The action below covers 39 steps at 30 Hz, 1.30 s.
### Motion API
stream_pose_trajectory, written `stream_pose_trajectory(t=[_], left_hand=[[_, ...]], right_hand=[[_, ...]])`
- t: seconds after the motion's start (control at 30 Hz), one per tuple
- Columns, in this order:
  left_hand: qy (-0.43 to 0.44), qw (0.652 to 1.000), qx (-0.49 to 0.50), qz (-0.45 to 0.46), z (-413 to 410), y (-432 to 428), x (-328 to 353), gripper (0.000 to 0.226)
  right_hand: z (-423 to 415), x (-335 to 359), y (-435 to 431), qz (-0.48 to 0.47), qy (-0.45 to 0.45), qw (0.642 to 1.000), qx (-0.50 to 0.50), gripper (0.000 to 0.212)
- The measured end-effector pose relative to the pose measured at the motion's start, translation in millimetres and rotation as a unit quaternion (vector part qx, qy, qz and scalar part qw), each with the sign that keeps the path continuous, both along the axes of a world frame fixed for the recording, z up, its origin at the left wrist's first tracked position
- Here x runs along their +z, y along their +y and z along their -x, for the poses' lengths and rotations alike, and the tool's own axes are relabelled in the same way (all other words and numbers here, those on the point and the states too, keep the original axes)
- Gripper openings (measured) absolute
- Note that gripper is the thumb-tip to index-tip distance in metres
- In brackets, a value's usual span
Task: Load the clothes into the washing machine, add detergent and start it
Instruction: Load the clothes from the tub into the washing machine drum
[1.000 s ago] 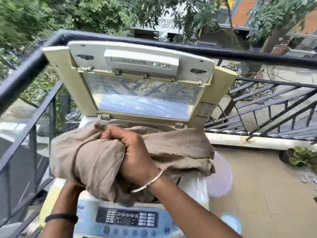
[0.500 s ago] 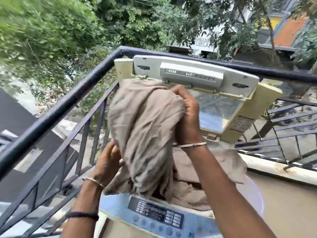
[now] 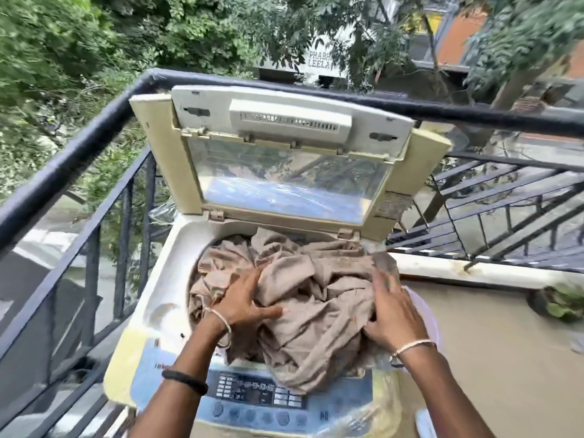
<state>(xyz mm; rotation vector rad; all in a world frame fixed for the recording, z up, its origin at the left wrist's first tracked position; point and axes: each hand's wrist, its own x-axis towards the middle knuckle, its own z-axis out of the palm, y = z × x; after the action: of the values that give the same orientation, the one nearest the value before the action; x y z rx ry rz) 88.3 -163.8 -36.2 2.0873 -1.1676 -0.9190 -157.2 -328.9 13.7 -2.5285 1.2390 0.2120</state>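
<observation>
Balcony railing (image 3: pixel 79 159) is framing the washing machine (image 3: pixel 151 298); I am pressing my left hand (image 3: pixel 243 303) and right hand (image 3: pixel 393 311), fingers spread flat, on the tan clothes (image 3: pixel 316 295) heaped in its open drum, one fold draping the near control panel (image 3: pixel 252 390).

This is an open-air balcony of a home, used as a laundry corner. A top-loading washing machine (image 3: pixel 158 314) with its lid (image 3: pixel 284 172) raised stands in the corner against a black metal railing (image 3: pixel 79 147) that runs along two sides. Beyond the rail are dense green trees (image 3: pixel 94 36), a street below, and neighbouring buildings, one bearing a painted name sign (image 3: pixel 319 60) and another with an orange wall (image 3: pixel 458 33). The tan tiled floor (image 3: pixel 489 358) ends at a low pale kerb (image 3: pixel 474 273) under the railing, and a potted plant (image 3: pixel 559 301) sits at the floor's edge.
</observation>
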Motion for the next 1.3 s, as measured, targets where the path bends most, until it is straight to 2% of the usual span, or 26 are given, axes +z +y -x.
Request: stream_pose_trajectory(t=[0.03,0.1,0.17,0.23,0.3,0.4,0.5,0.57,0.77,0.87,1.03,1.17,1.3], left_hand=[[-0.042,0.999,-0.013,-0.020,2.9,-3.5,-11.3,0.117],[-0.092,0.992,-0.015,-0.087,10.6,-6.6,-31.1,0.124],[-0.131,0.979,-0.015,-0.154,22.5,-8.1,-41.9,0.119],[-0.173,0.969,-0.019,-0.178,28.8,-9.1,-56.7,0.110],[-0.185,0.960,-0.025,-0.208,25.3,-8.5,-72.1,0.109],[-0.166,0.957,-0.024,-0.238,13.6,-8.9,-96.0,0.118],[-0.156,0.957,-0.029,-0.241,4.8,-15.1,-109.9,0.125],[-0.129,0.959,-0.043,-0.248,-3.1,-21.7,-123.9,0.120],[-0.117,0.940,-0.084,-0.310,-24.5,-47.0,-180.3,0.129],[-0.109,0.927,-0.094,-0.345,-34.6,-62.5,-202.9,0.126],[-0.152,0.927,-0.085,-0.331,-39.6,-76.8,-220.5,0.121],[-0.178,0.931,-0.049,-0.315,-22.5,-60.0,-215.2,0.120],[-0.197,0.927,-0.044,-0.317,-6.4,-41.8,-201.2,0.117]], right_hand=[[1.3,1.9,8.4,-0.007,-0.011,1.000,0.023,0.114],[-7.3,2.6,14.7,-0.090,0.003,0.994,0.069,0.131],[-26.0,-25.6,13.4,-0.160,0.067,0.980,0.102,0.140],[-52.2,-58.0,16.4,-0.176,0.104,0.972,0.114,0.142],[-80.1,-87.2,23.5,-0.190,0.124,0.967,0.114,0.133],[-113.5,-121.8,32.4,-0.198,0.183,0.955,0.120,0.099],[-129.2,-153.4,32.7,-0.205,0.238,0.943,0.111,0.105],[-136.9,-167.6,27.8,-0.213,0.259,0.937,0.097,0.107],[-157.7,-217.1,13.3,-0.243,0.299,0.922,0.043,0.096],[-167.8,-246.1,-0.3,-0.253,0.293,0.922,0.022,0.089],[-177.3,-270.7,-11.8,-0.213,0.254,0.943,0.003,0.068],[-159.7,-266.0,4.7,-0.165,0.237,0.957,0.021,0.072],[-140.9,-248.2,13.3,-0.187,0.252,0.948,0.042,0.085]])
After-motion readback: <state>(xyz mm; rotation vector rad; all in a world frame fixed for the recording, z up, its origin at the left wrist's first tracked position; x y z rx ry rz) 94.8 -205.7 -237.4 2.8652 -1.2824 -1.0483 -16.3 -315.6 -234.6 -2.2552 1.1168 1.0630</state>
